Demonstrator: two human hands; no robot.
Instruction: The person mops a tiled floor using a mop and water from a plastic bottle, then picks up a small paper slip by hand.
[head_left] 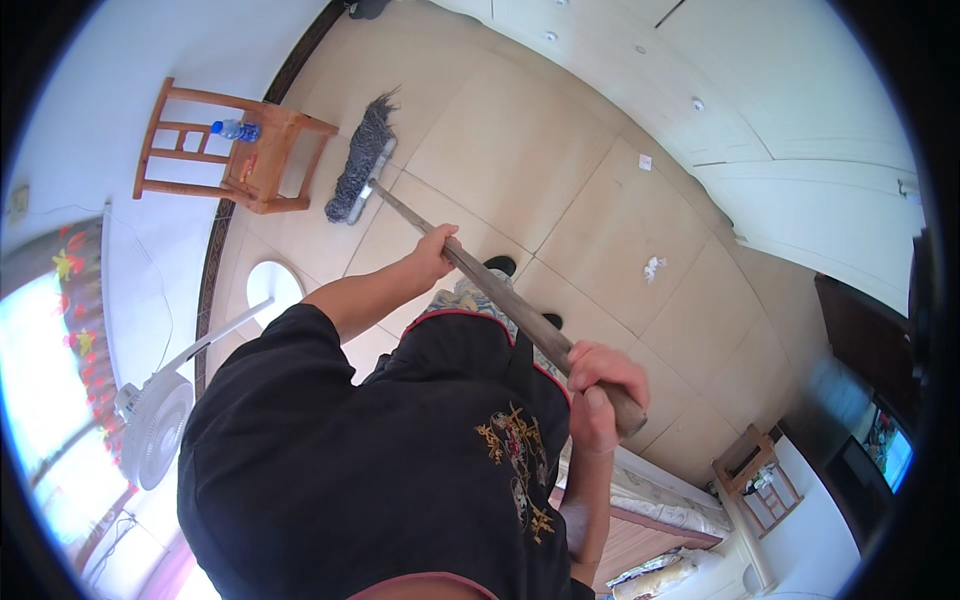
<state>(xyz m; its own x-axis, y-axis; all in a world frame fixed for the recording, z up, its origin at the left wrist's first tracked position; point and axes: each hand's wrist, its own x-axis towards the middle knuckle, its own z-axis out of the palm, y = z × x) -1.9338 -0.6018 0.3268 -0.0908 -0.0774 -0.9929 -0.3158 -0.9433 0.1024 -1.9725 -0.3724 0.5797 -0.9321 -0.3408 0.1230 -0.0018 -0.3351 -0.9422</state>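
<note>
A mop with a long wooden handle (pixel 500 295) runs slantwise across the view. Its grey string head (pixel 360 165) lies on the tiled floor at the upper left, close to a wooden chair. My left hand (pixel 435 251) is wrapped round the handle partway down, with the arm stretched out. Near the thick top end, my right hand (pixel 605 390) is closed on the same handle, its thumb toward me. The handle passes in front of my black apron (pixel 380 460) and above my dark shoes.
The wooden chair (pixel 265 165) against the left wall bears a blue-capped bottle (pixel 236 130). A white standing fan (pixel 160 430) is at the left. Crumpled white scraps (pixel 653 268) and a small white piece (pixel 645 162) lie on the floor. White cabinets (pixel 740 120) line the right.
</note>
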